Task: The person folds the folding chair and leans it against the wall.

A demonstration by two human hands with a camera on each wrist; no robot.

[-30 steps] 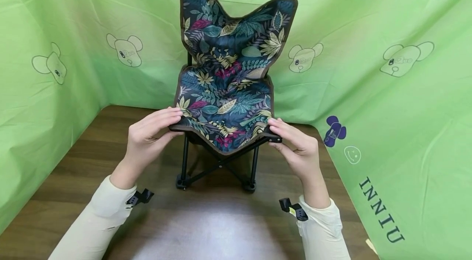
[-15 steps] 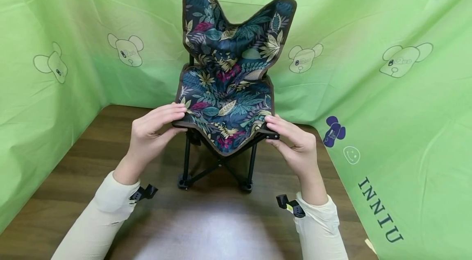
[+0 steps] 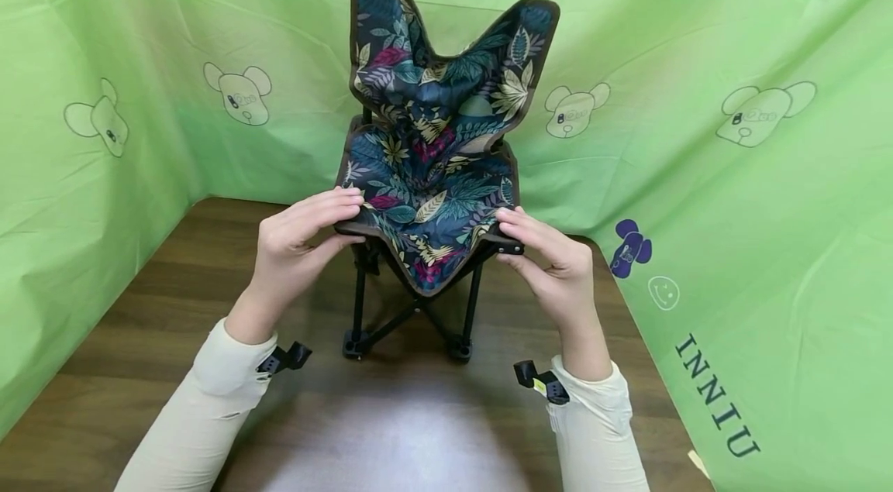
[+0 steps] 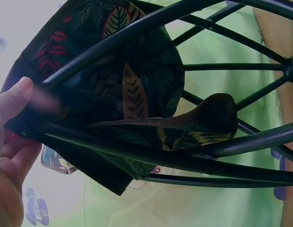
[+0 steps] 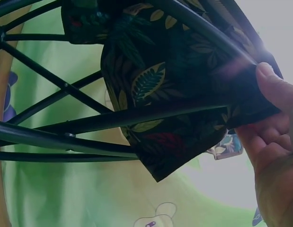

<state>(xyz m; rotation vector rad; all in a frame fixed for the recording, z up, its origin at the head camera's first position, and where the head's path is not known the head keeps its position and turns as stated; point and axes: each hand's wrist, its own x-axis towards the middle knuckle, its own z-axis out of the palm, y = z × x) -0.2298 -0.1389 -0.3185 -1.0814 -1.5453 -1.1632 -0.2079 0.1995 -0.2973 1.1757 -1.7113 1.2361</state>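
Gripping the chair (image 3: pixel 432 190) at both front seat corners: left hand (image 3: pixel 293 248) is pinching the front-left corner, fingers (image 3: pixel 335 205) lying on top of the fabric, thumb underneath. Right hand (image 3: pixel 554 263) is pinching the front-right corner the same way, fingers (image 3: pixel 519 225) over the edge. Both hands are clenching fabric and frame end, not released.

Chair is standing upright on the desk (image 3: pixel 174 298), between the two hands, backrest rising beyond the fingers. Front legs (image 3: pixel 359 306) are dropping straight down below the fingers, feet touching the desk, cross braces meeting between them.

Left wrist view: thumb (image 4: pixel 13 101) is pressing on the fabric corner, frame tubes (image 4: pixel 184 161) running away from it under the seat. Right wrist view: thumb (image 5: pixel 274 87) is pressing on the opposite corner, seat fabric (image 5: pixel 174 94) sagging beside it.

Green cloth (image 3: pixel 732 50) is hanging behind and to both sides of the hands. Cream sleeves (image 3: pixel 209 383) are covering both forearms.
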